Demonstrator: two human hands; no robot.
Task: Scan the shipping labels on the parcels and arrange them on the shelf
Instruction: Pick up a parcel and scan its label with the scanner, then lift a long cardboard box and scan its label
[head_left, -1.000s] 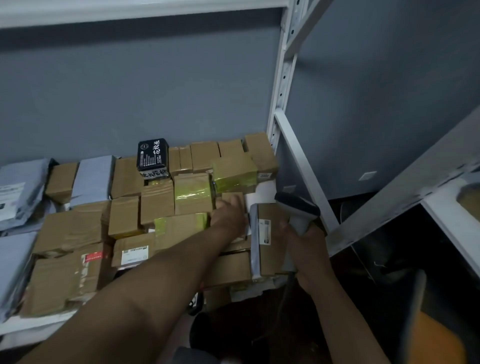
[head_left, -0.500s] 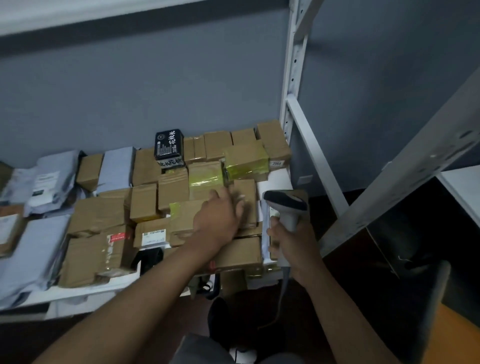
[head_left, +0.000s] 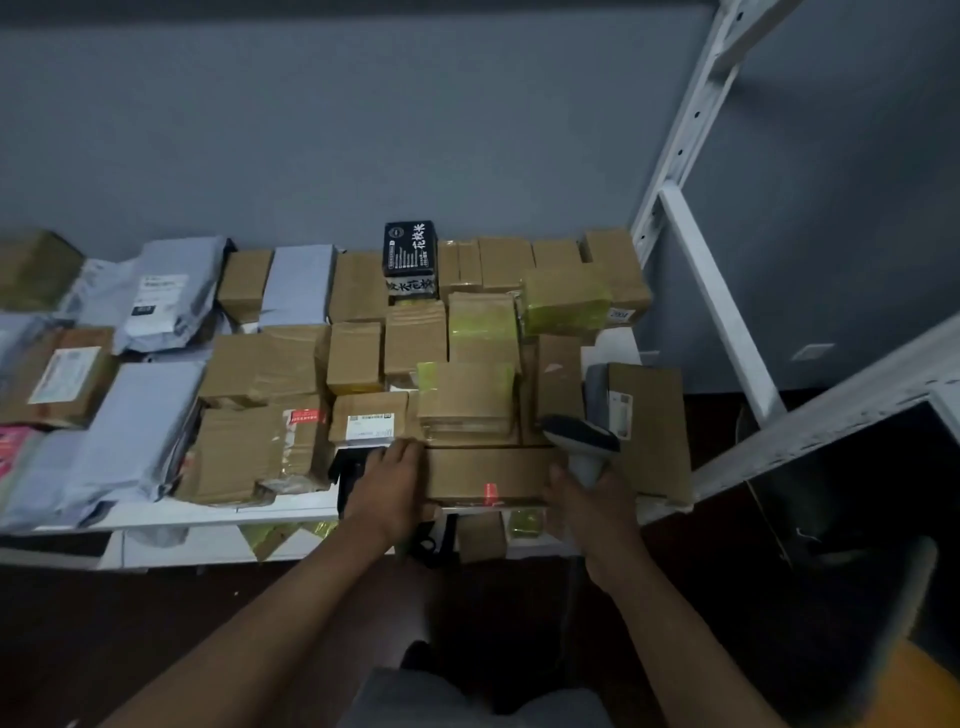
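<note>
- The white shelf (head_left: 208, 512) against the grey wall is packed with parcels.
- The left hand (head_left: 387, 488) has dropped from the upper boxes to the front box (head_left: 485, 475), fingers straight against its left end.
- The right hand (head_left: 592, 501) grips the scanner (head_left: 582, 441) (red beam on that box), so scanning is underway.

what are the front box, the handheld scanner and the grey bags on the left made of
Front box: brown cardboard, matte, likely taped. Scanner: looks like hard plastic, smooth dark head, pale handle. Grey bags: thin plastic mailers, judging by wrinkles and faint sheen.
</note>
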